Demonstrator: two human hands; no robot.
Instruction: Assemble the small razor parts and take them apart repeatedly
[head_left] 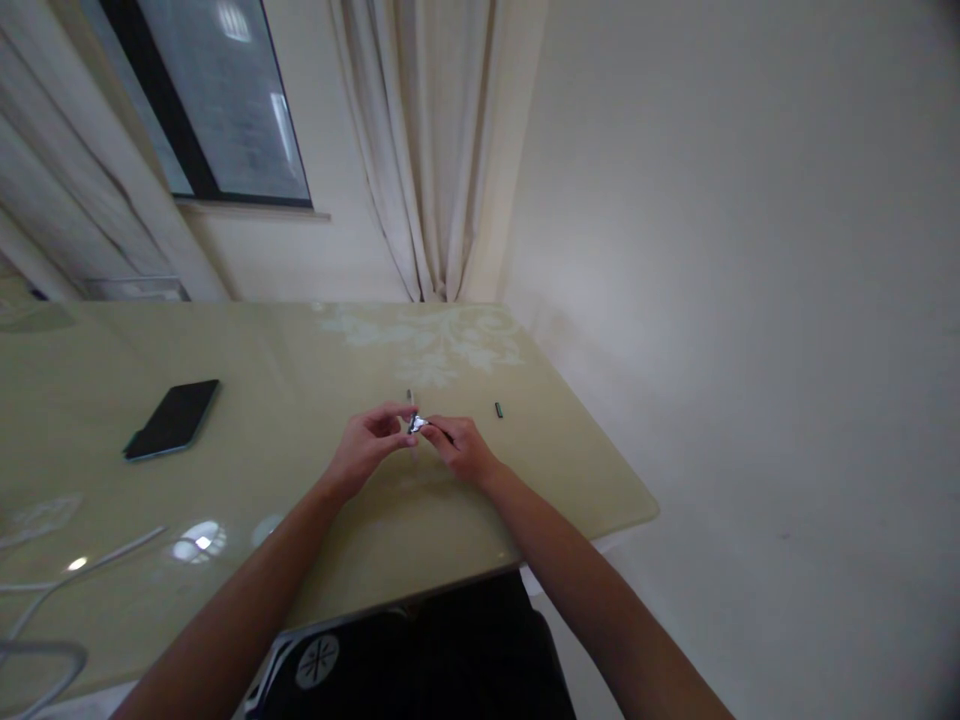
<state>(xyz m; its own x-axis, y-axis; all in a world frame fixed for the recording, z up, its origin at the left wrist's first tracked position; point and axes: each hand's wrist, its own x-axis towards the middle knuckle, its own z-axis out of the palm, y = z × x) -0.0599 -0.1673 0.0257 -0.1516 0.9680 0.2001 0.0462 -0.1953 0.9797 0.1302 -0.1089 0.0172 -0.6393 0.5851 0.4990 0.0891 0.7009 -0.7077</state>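
Note:
Just above the table, my right hand [463,450] pinches the dark handle of what looks like a razor with a shiny silver head [418,425]. My left hand [371,440] faces it from the left, thumb and forefinger at the two ends of that head. Behind the left fingertips a thin, light-coloured object with a dark tip [409,397] lies on the glass; part of it is hidden by the hand. Right of my hands is a small dark, greenish-edged bar [499,410], possibly a blade cartridge, apart from both hands.
The pale glass-topped table [585,470] has a rounded right corner near the white wall [750,300]. A dark tablet or flat case [172,418] lies at the left. White cable [112,553] curls over the front left. Curtains [427,150] hang behind the far edge.

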